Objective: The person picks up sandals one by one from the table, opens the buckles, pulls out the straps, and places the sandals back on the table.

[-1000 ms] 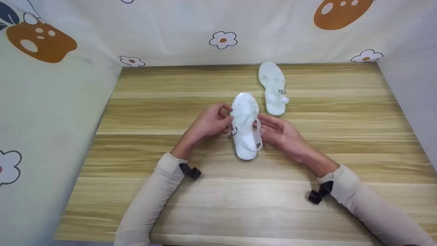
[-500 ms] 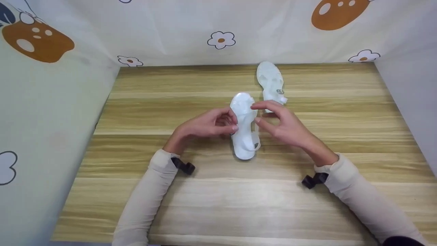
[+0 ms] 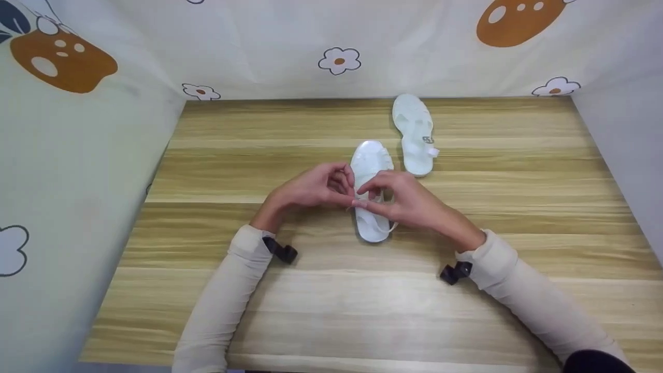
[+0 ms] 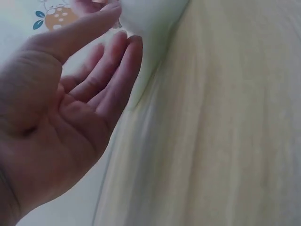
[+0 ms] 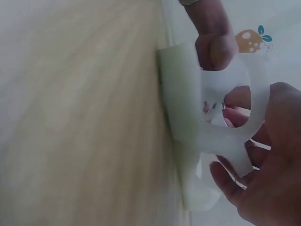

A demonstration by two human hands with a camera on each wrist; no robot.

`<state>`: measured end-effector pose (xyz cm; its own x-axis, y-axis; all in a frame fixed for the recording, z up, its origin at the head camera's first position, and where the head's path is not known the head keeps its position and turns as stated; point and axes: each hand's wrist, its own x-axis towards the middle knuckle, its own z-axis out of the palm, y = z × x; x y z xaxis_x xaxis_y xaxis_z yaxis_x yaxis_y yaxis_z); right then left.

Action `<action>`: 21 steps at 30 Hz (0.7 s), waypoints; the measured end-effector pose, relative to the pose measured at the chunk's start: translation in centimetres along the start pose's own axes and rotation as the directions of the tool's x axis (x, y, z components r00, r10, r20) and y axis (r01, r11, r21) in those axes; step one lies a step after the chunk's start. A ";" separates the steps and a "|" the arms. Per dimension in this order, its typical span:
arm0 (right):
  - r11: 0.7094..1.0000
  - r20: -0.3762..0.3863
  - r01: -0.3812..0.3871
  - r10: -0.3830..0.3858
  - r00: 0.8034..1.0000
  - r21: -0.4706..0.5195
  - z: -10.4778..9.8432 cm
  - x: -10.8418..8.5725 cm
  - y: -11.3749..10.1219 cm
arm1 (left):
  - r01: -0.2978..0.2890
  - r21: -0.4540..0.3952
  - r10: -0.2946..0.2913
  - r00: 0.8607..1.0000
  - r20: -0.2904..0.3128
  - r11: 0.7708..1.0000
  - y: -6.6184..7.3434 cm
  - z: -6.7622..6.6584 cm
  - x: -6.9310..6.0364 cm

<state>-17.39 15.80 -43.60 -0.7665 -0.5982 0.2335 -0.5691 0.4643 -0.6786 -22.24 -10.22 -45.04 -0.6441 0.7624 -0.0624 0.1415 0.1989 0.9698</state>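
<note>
A white sandal [image 3: 371, 157] lies sole down on the wooden table, toe pointing away. At its left side the left hand [image 3: 318, 185] pinches near the buckle with thumb and curled fingers. My right hand [image 3: 409, 201] reaches over the sandal from the right, its thumb and forefinger pinching the ankle strap close to the left thumb. In the right wrist view the translucent strap [image 5: 261, 94] loops up from the sole in front of the right fingers. The small buckle [image 5: 214, 106] shows only partly there; the fingers cover it in the head view.
A second white sandal [image 3: 414, 127] lies farther back to the right, near the back wall, with its own buckle at the side. Patterned cloth walls [image 3: 269, 52] border the wooden table [image 3: 248, 140] at the back and sides.
The right hand has come up from beside the sandal and across it to the left, meeting the left hand at the buckle. The left fingers have moved slightly lower. The sandals have stayed put.
</note>
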 end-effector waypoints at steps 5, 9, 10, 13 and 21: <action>0.997 0.048 -0.052 0.049 0.998 0.054 0.0 -0.3 0.7 | -0.019 0.031 0.018 0.999 0.044 0.999 -0.4 -0.2 0.0; 0.995 0.077 -0.065 0.059 0.995 0.078 -0.1 -0.3 1.0 | -0.002 0.001 0.002 0.998 0.063 1.000 -0.5 -0.5 -0.3; 0.994 0.081 -0.072 0.065 0.995 0.086 -0.2 -0.3 1.1 | 0.002 -0.007 -0.002 0.998 0.061 1.000 -0.5 -0.6 -0.3; 0.990 0.091 -0.091 0.081 0.993 0.112 -0.3 -0.4 1.1 | 0.009 -0.023 -0.008 0.999 0.044 1.000 -0.5 -0.6 -0.5; 0.977 0.060 -0.114 0.105 0.993 0.183 -0.1 -0.7 1.4 | -0.014 -0.029 0.015 0.999 0.033 0.999 -0.6 -0.2 -0.1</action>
<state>-17.70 16.90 -44.60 -0.8030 -0.5840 0.1190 -0.4138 0.4025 -0.8166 -22.43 -10.50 -45.54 -0.6164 0.7855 -0.0556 0.1289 0.1702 0.9769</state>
